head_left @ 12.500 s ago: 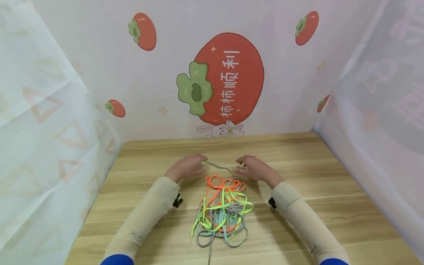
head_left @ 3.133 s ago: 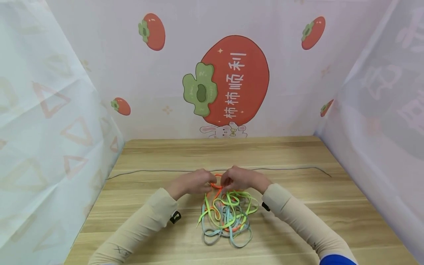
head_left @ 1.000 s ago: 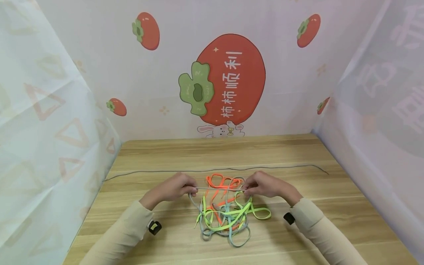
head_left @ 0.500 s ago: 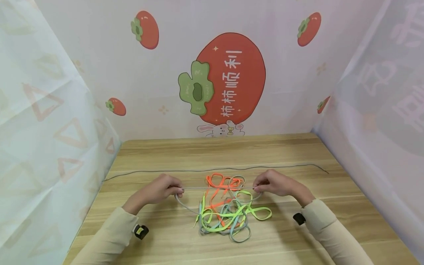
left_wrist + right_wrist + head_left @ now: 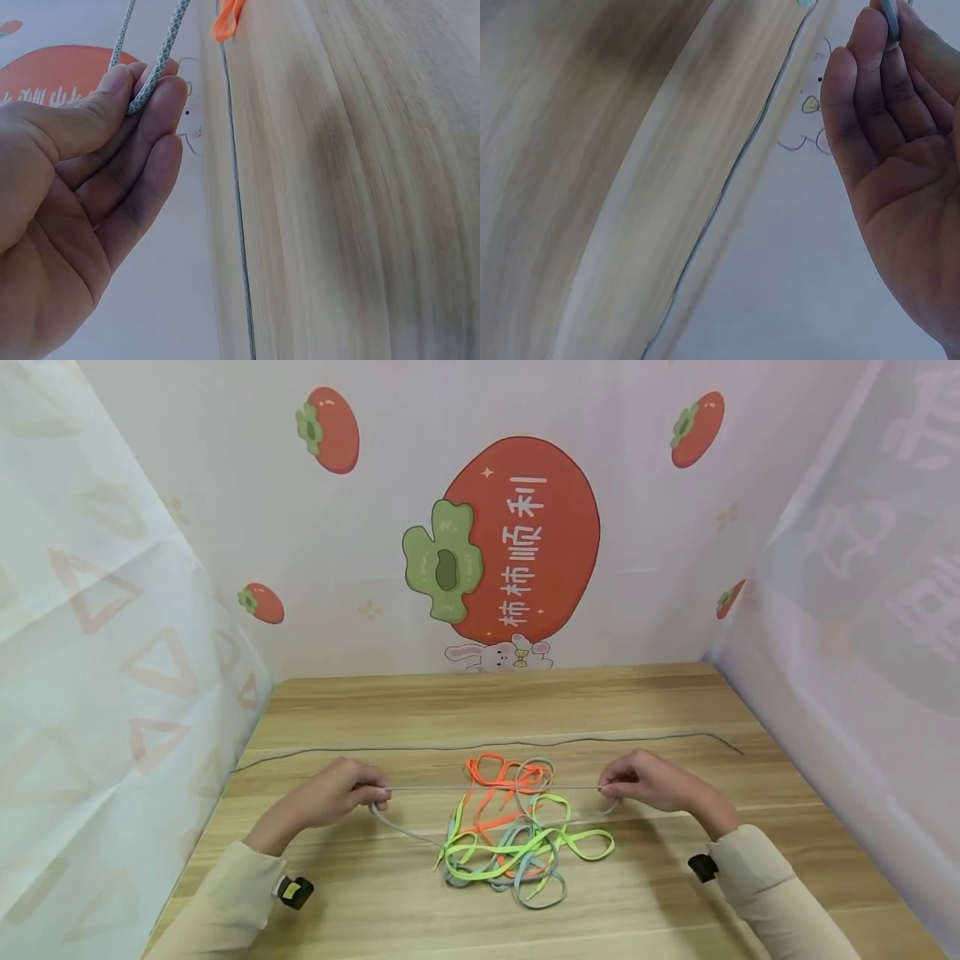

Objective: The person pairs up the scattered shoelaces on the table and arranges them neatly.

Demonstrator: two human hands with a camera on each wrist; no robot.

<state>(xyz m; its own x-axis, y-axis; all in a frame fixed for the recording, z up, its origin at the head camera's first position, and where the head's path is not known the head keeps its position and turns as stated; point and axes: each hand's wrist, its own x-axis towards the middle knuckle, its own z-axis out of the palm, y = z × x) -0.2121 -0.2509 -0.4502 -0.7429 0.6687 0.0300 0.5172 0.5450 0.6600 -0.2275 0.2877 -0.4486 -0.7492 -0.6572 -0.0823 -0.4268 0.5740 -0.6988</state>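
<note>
A grey shoelace (image 5: 487, 788) is stretched level between my two hands, above a tangle of laces. My left hand (image 5: 341, 792) pinches it between thumb and fingers; in the left wrist view the grey woven lace (image 5: 159, 66) loops through that pinch. My right hand (image 5: 656, 781) pinches the other side, and the right wrist view shows a short bit of the lace (image 5: 890, 19) at the fingertips. From both hands the lace droops back to the tangle, where orange (image 5: 491, 768), yellow-green (image 5: 592, 845) and light blue-grey laces (image 5: 540, 902) lie looped over each other.
Another grey lace (image 5: 405, 748) lies almost straight across the wooden table (image 5: 420, 918), behind the tangle. A printed white backdrop (image 5: 345, 543) rises at the table's far edge, with white sheets (image 5: 135, 693) along both sides.
My hands first laid one grey lace out across the table, then took hold of another in the tangle. They have since drawn apart, left and right, stretching it and shifting the yellow-green loops.
</note>
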